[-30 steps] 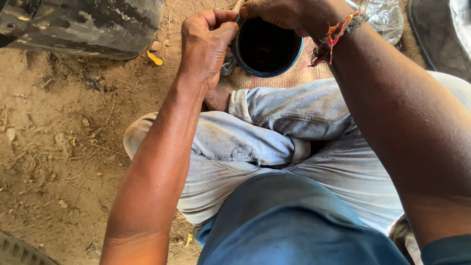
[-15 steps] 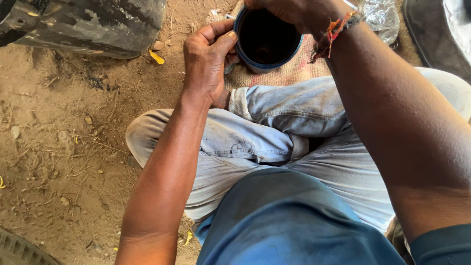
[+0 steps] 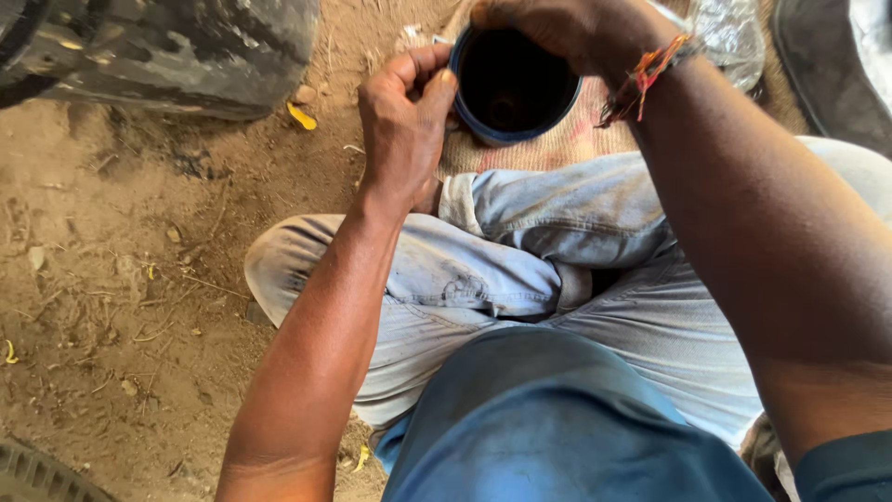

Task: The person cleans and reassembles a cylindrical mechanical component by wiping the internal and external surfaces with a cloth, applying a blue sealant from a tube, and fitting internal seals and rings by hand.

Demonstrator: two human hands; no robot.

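— Blue-rimmed, was it, that dark round cup [image 3: 513,85]? Where did it sit?
— Over a woven mat [image 3: 567,139], just beyond the person's crossed legs in pale jeans [image 3: 520,270].
— And the hands?
— The left hand [image 3: 404,130] was curled shut against the cup's left wall, thumb pressed to the rim. The right hand [image 3: 567,28], a thread band [image 3: 646,74] at its wrist, clasped the far rim from above, fingers bent over the edge.
— Anything nearby?
— Dirt ground [image 3: 111,279] and a tyre [image 3: 177,51].

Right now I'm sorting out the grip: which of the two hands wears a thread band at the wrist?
The right hand, over the dark round blue-rimmed cup, wears the orange thread wristband; the left hand has a bare wrist.
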